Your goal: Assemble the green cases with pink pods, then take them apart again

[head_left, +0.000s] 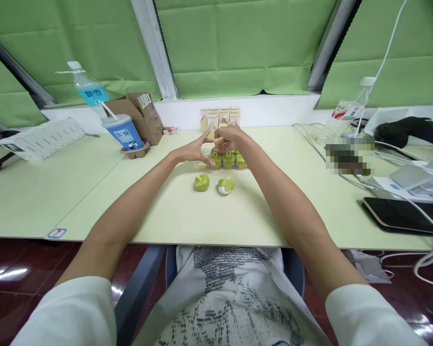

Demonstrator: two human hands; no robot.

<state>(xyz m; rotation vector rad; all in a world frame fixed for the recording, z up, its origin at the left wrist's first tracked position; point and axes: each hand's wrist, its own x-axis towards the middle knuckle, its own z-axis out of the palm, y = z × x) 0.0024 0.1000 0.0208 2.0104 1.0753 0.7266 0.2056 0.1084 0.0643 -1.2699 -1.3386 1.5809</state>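
Note:
My left hand reaches over the table with thumb and forefinger spread apart, beside a small transparent container. Facing it, my right hand has its fingers curled together; what they hold, if anything, is too small to make out. Under the hands stand several transparent containers with green apple-shaped pieces, partly hidden by my fingers. Nearer to me lie a green apple-shaped piece and a green-and-white one that shows its white underside. Behind the hands, several small beige boxes stand against the wall.
On the left are a blue drink cup, a water bottle, a cardboard box and a white perforated rack. To the right are another bottle, white cables and a black phone-like device.

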